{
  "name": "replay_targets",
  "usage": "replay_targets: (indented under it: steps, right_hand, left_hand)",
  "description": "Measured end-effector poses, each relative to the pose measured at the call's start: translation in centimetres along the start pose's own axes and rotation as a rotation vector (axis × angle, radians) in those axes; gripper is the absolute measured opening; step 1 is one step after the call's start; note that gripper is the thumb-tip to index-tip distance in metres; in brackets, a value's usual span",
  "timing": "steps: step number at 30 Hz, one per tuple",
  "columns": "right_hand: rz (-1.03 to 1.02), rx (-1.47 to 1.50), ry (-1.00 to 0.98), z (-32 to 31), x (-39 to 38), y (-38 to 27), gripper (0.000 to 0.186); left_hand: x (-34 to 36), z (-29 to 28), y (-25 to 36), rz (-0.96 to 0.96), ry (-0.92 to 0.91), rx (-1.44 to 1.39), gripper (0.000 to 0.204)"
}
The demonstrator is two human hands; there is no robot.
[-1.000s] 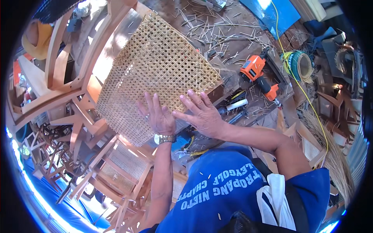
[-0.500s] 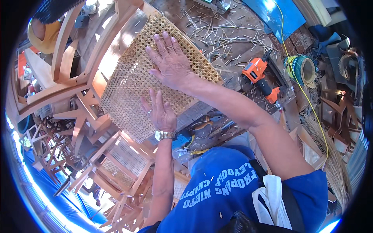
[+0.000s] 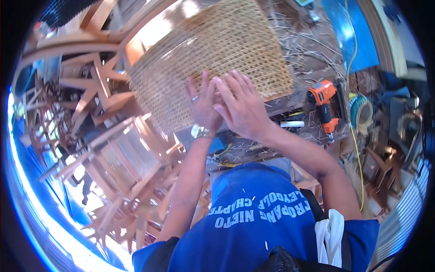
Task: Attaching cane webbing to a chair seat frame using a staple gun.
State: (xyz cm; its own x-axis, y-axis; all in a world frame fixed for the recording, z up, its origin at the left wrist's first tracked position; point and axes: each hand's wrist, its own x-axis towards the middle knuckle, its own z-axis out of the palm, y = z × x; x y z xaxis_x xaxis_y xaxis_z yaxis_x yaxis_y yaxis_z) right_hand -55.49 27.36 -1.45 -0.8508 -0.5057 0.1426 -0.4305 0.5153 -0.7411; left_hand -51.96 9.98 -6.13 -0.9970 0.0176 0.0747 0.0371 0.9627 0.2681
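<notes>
Straw-coloured woven cane panel [image 3: 240, 41], roughly four-sided with an open lattice, lies tilted across the worktable's near left part, its left portion reaching past the table's edge. Along its near right side runs a thin, pale wooden edge, so the cane may be backed by a frame; blur keeps me from telling. Cane sheet like this should be light, springy across its face and a little slick under the palm, while single strands could crack if bent sharply or snagged. Its left border looks ragged, a poor place to pull; the firmer near right edge and corner seem the better grip, with a flat palm for spreading pressure over the weave.

Over its near portion are both bare hands: the left hand [image 3: 207, 109], with a ring and a metal-banded wristwatch [image 3: 202, 132], and the right hand [image 3: 244, 109], its fingers close against or overlapping the left's. Both are open, fingers extended, neither closed around anything; how hard they press I cannot tell.

Beyond, the brown wooden worktable [image 3: 277, 108] carries scattered cane slivers [image 3: 312, 43], a white cylindrical object [image 3: 292, 123] and an orange-and-black power tool [image 3: 323, 93]. Farther left stand reddish-brown wooden chair frames [image 3: 129, 156].
</notes>
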Motion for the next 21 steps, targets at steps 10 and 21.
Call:
replay_targets:
  steps: [10,21]
  right_hand:
    - [-0.014,-0.407,-0.177,4.7,-5.4,0.6,0.083]
    - [-0.068,-0.558,-0.264,4.0,-4.6,-0.6,0.087]
  left_hand:
    - [-0.8,-3.0,-4.5,-0.11,0.36,-0.345,0.055]
    - [-0.5,-5.8,-19.5,-1.037,0.463,-0.928,0.062]
